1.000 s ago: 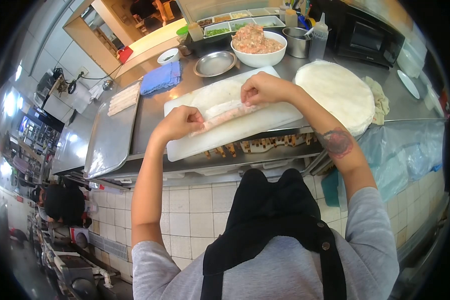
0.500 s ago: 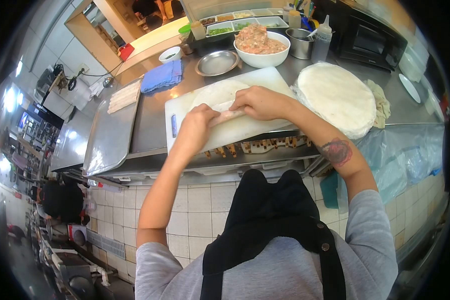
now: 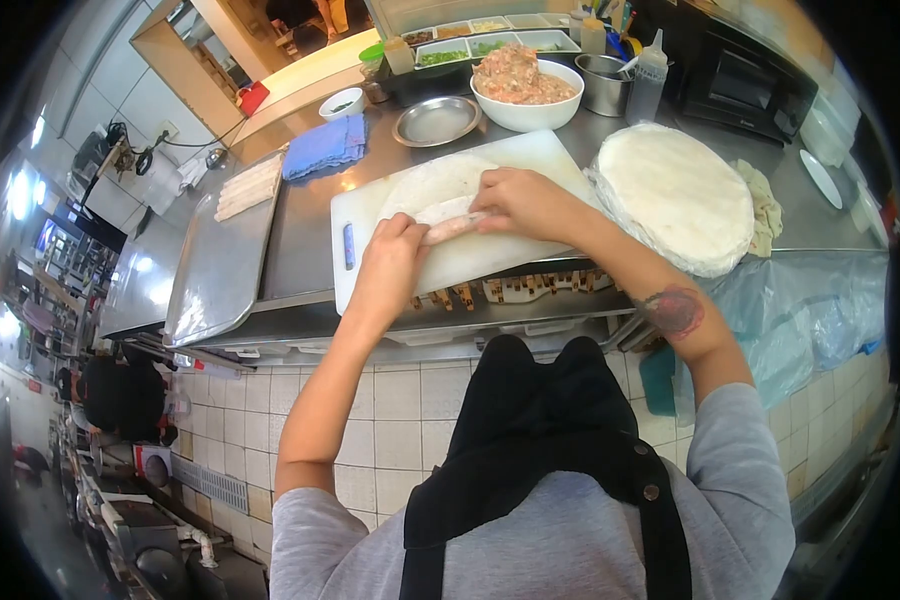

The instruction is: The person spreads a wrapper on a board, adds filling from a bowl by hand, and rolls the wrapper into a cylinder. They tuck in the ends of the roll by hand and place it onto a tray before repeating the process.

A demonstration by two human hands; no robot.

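Note:
On the white cutting board (image 3: pixel 535 160) lies a thin round wrapper sheet (image 3: pixel 432 186), with a pale pinkish filled roll (image 3: pixel 452 229) along its near side. My left hand (image 3: pixel 394 250) has its fingers curled over the roll's left end. Bent fingers of my right hand (image 3: pixel 520 203) grip the roll's right end. Between the two hands the middle of the roll shows, slightly tilted up to the right. Both roll ends are hidden under my fingers. To the right sits a stack of round wrapper sheets (image 3: pixel 675 195) on plastic wrap.
Finished rolls (image 3: pixel 248 190) lie on a metal tray (image 3: pixel 210 285) at left, near a folded blue cloth (image 3: pixel 325 148). Behind the board stand a metal plate (image 3: pixel 437 122), a white bowl (image 3: pixel 530 117) of minced filling and a squeeze bottle (image 3: pixel 647 80). A person (image 3: pixel 120 400) is at lower left.
My right hand has shifted slightly right along the roll, and my left hand slightly left and down. More of the roll's middle shows between them.

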